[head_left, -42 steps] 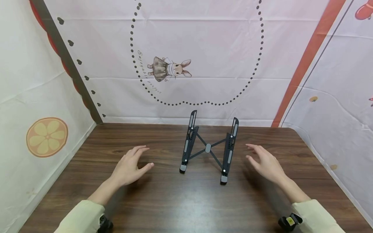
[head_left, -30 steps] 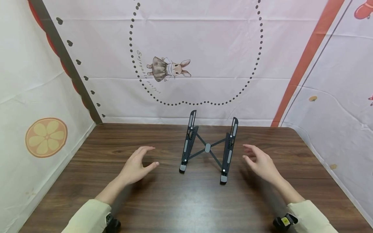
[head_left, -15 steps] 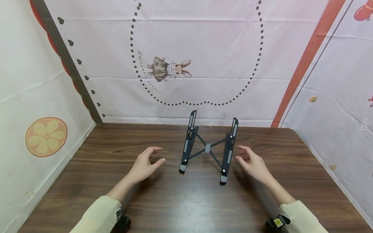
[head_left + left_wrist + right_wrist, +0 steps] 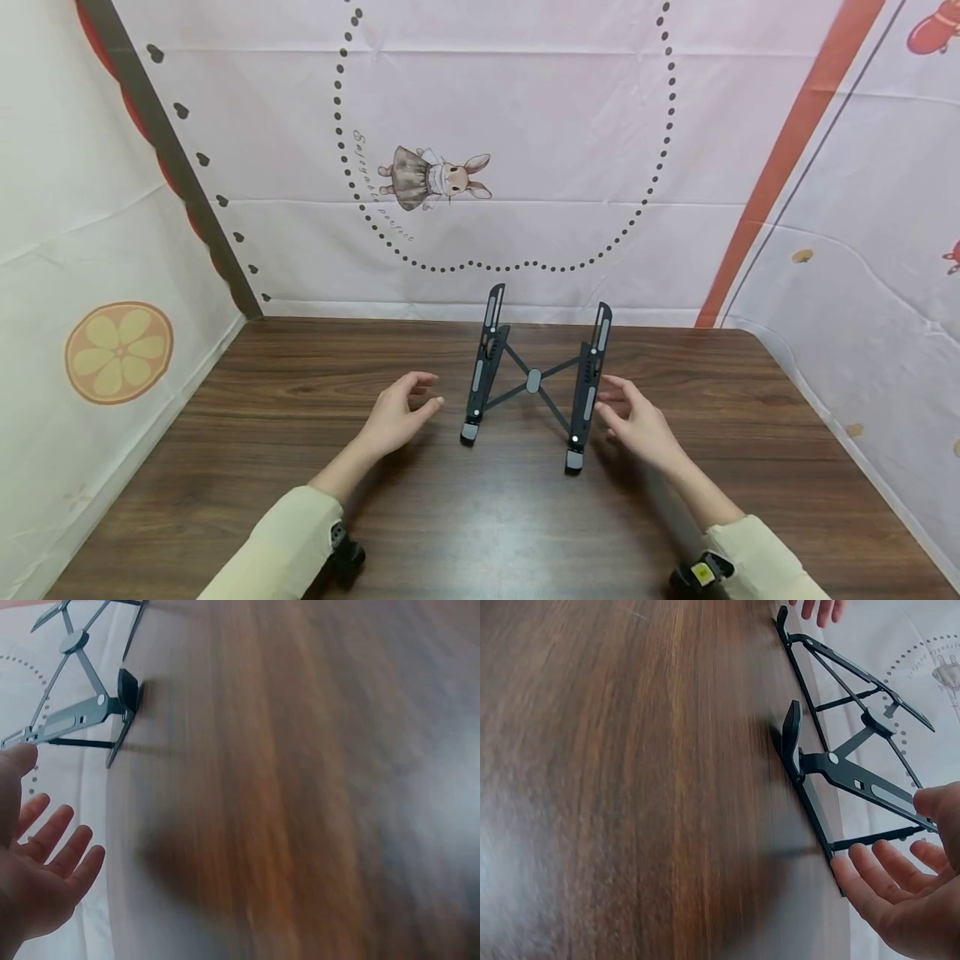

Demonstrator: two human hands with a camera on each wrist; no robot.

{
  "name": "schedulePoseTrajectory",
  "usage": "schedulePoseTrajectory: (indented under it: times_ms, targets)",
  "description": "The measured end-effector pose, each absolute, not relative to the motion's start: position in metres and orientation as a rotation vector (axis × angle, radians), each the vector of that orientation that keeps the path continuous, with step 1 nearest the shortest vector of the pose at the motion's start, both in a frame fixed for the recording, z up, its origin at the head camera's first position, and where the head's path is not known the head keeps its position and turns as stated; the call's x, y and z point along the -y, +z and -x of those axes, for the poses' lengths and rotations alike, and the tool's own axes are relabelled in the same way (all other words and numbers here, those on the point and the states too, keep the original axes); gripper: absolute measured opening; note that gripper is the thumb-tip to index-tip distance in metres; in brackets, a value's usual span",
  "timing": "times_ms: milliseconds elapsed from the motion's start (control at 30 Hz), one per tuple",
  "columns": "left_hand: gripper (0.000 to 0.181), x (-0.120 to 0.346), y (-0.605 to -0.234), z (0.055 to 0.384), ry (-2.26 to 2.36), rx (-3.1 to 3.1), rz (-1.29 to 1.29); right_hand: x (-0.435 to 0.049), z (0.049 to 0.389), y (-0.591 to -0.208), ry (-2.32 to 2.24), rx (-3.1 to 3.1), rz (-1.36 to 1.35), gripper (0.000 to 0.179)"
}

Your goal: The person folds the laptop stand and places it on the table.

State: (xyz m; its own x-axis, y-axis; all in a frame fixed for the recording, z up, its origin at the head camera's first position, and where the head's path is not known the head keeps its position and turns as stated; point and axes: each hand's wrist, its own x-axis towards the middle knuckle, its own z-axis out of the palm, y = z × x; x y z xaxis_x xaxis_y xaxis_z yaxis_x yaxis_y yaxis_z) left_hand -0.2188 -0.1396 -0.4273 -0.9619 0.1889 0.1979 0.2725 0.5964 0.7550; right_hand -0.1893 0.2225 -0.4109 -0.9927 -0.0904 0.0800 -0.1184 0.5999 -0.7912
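Note:
A dark foldable laptop stand (image 4: 533, 381) stands unfolded on the table, its two slanted side arms joined by an X-shaped brace with a grey hub. To its left, my left hand (image 4: 399, 414) hovers with relaxed fingers and a small gap to the left side arm. My right hand (image 4: 637, 423) is right beside the right side arm, thumb and fingers loosely bent and spread apart. In the right wrist view the fingertips (image 4: 845, 870) lie close to the stand's lower bar; whether they touch it I cannot tell. Neither hand holds anything.
The brown wooden table (image 4: 495, 533) reaches back to a white printed cloth (image 4: 570, 117) with a rabbit drawing. More cloth hangs along the left and right sides. A black wrist camera (image 4: 701, 573) sits below the right sleeve, and another one (image 4: 347, 560) below the left.
Both hands have moved inward toward the stand, the left one rightward and the right one leftward. The stand has stayed where it was.

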Motion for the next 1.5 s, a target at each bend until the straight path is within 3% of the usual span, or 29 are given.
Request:
schedulePoseTrajectory:
  times_ms: [1000,1500]
  targets:
    - [0.038,0.09,-0.428,0.248,-1.504,2.712,0.265,-0.201,0.192,-0.419,1.483,2.697,0.002,0.046]
    - [0.028,0.079,-0.433,0.257,-1.63,2.694,0.199,-0.196,0.193,-0.421,1.521,2.644,0.063,0.045]
